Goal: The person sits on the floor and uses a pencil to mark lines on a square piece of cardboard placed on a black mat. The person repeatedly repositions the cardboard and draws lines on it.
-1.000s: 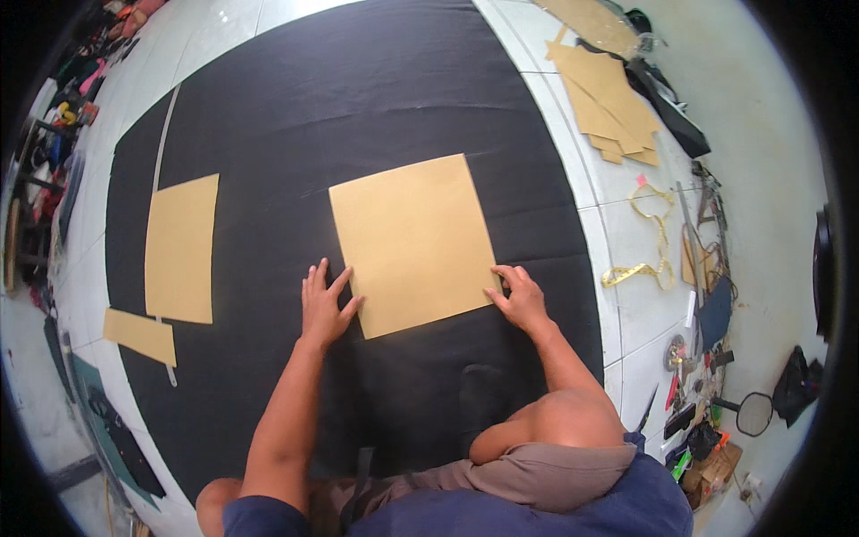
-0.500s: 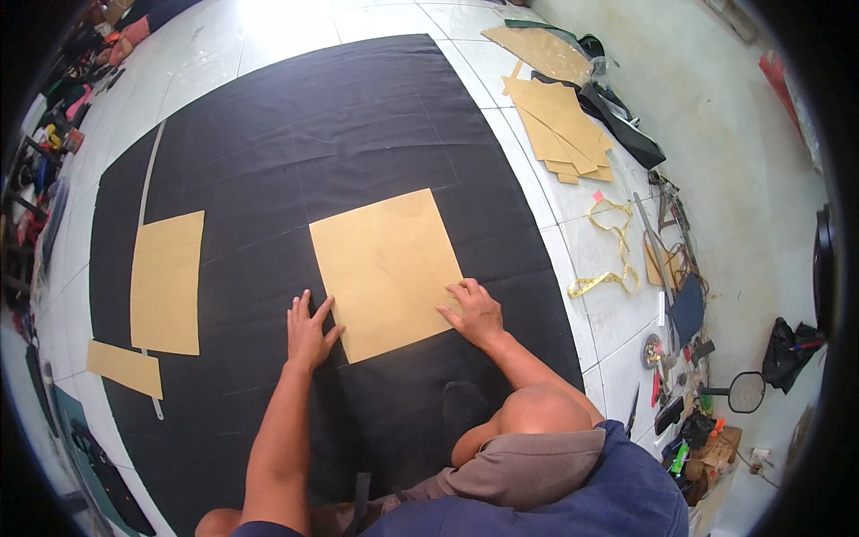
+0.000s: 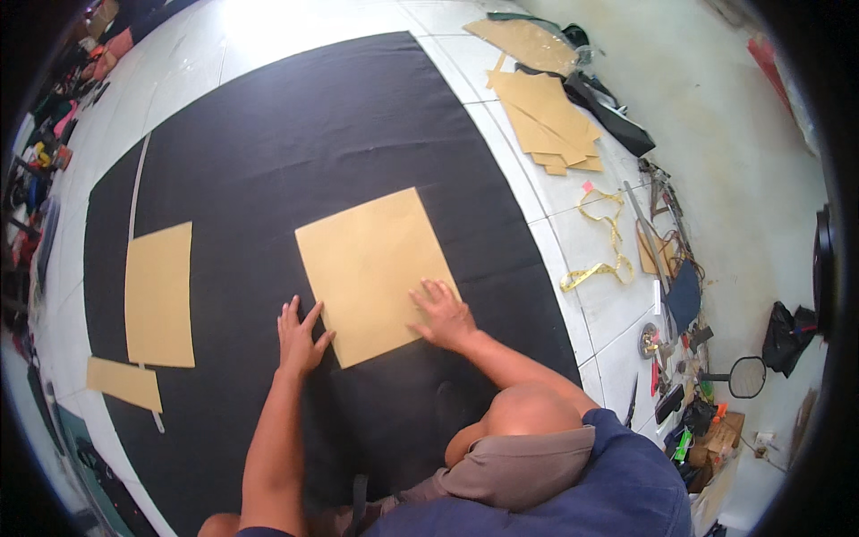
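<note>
White floor tiles (image 3: 268, 36) carry a large sheet of black fabric (image 3: 295, 152) spread flat, and on its middle lies a square tan cardboard pattern (image 3: 371, 268). The left hand (image 3: 300, 336) rests flat at the pattern's lower left corner, fingers (image 3: 291, 313) spread, gripping nothing, thumb touching the card's edge. The right hand (image 3: 443, 318) presses palm down on the pattern's lower right part, fingers outstretched, holding nothing. Two more tan pieces (image 3: 159, 295) lie on the fabric's left side, well apart. Off the cloth to the right sit a stack of tan patterns (image 3: 546, 112), a yellow measuring tape (image 3: 604, 242) and scattered tools (image 3: 667, 304).
</note>
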`<control>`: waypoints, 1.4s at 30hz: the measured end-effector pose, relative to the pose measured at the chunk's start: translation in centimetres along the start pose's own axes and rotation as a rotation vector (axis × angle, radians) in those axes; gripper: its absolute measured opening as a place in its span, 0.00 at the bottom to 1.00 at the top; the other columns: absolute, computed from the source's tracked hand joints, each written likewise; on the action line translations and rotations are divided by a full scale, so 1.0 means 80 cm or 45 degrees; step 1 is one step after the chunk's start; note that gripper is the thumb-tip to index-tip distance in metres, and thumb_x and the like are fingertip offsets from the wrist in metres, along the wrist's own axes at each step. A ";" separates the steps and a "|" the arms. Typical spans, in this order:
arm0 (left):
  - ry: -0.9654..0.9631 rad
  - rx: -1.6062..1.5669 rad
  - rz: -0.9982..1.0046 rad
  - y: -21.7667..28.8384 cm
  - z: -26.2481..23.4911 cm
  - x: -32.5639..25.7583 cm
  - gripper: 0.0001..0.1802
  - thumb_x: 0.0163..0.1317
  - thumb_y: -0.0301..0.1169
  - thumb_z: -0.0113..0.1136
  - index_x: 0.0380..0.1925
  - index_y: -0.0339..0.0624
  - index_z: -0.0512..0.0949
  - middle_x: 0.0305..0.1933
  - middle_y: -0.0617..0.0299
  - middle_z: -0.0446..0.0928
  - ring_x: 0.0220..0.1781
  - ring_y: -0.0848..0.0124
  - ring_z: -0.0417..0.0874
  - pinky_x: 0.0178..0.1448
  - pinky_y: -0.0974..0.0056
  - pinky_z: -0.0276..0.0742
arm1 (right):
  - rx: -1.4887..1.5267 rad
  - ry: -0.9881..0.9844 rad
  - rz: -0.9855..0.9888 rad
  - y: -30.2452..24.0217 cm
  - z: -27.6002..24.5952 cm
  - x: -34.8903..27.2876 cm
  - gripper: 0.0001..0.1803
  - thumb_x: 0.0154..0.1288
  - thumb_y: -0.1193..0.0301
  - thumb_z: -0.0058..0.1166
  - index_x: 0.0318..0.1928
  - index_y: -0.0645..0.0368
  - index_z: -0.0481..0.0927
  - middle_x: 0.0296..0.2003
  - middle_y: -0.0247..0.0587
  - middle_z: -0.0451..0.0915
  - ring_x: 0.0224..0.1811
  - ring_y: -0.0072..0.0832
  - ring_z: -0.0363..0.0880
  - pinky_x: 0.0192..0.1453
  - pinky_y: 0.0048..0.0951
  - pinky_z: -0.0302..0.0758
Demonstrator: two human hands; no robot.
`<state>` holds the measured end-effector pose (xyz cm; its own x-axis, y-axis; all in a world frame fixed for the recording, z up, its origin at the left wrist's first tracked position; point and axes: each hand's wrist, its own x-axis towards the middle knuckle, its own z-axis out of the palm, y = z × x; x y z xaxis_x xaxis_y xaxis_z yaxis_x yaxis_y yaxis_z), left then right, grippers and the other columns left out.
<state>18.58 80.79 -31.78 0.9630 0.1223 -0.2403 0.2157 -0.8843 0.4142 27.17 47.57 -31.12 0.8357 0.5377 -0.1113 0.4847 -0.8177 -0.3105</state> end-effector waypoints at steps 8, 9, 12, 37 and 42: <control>-0.011 0.098 0.034 -0.005 -0.015 -0.004 0.42 0.61 0.48 0.74 0.76 0.62 0.70 0.85 0.45 0.53 0.86 0.43 0.51 0.86 0.42 0.50 | 0.072 0.211 0.194 0.073 -0.014 -0.008 0.29 0.71 0.55 0.63 0.68 0.51 0.79 0.73 0.45 0.72 0.73 0.47 0.70 0.75 0.45 0.72; -0.004 0.094 0.020 -0.006 -0.016 -0.004 0.43 0.61 0.48 0.74 0.76 0.61 0.69 0.85 0.45 0.53 0.86 0.43 0.51 0.86 0.42 0.50 | 0.051 0.202 0.201 0.075 -0.017 -0.010 0.29 0.71 0.54 0.63 0.68 0.50 0.79 0.73 0.45 0.72 0.74 0.47 0.70 0.75 0.46 0.71; -0.027 0.035 -0.008 -0.002 -0.018 -0.004 0.43 0.62 0.47 0.74 0.76 0.59 0.68 0.85 0.45 0.53 0.86 0.43 0.50 0.86 0.42 0.49 | 0.009 0.179 0.196 0.078 -0.010 -0.023 0.30 0.71 0.52 0.62 0.70 0.45 0.78 0.75 0.41 0.69 0.78 0.47 0.65 0.75 0.47 0.71; -0.233 0.279 -0.008 0.019 -0.037 0.001 0.69 0.39 0.57 0.86 0.81 0.57 0.58 0.86 0.41 0.47 0.86 0.39 0.47 0.86 0.39 0.49 | 0.291 0.189 0.470 0.081 -0.026 0.042 0.34 0.66 0.48 0.67 0.64 0.56 0.78 0.52 0.45 0.82 0.58 0.42 0.82 0.59 0.46 0.81; -0.240 0.266 -0.019 0.011 -0.035 -0.004 0.70 0.38 0.58 0.86 0.81 0.58 0.57 0.86 0.42 0.47 0.86 0.40 0.47 0.86 0.39 0.48 | 0.605 -0.035 0.767 0.069 -0.037 0.101 0.38 0.60 0.53 0.75 0.62 0.64 0.78 0.44 0.41 0.84 0.45 0.32 0.84 0.56 0.37 0.81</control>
<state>18.89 81.23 -28.85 0.9087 0.0675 -0.4120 0.1729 -0.9590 0.2244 37.36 46.80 -30.90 0.9108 0.0372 -0.4112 -0.2204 -0.7983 -0.5605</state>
